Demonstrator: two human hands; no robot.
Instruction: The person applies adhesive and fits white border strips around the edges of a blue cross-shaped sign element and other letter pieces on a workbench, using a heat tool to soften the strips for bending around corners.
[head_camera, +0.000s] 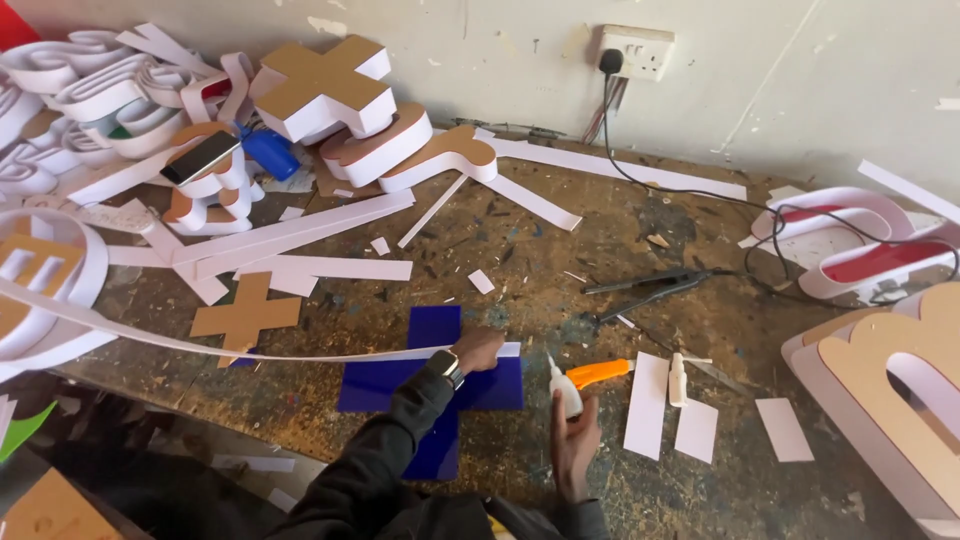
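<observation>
A blue cross-shaped sheet (385, 385) lies on the stained workbench near its front edge. My left hand (477, 350), with a watch on the wrist, presses the end of a long white strip (200, 347) against the cross's upper arm. The strip curves away to the left. My right hand (572, 445) holds a small white glue bottle (563, 385) upright, its nozzle pointing up, just right of the cross. An orange utility knife (597, 373) lies beside the bottle.
White channel letters and brown cross shapes (320, 85) pile at the back left, with a phone (200, 157) on top. A black plier-like tool (650, 288) and cable lie mid-bench. Large letters (890, 370) stand right. White offcuts (647, 404) lie near the knife.
</observation>
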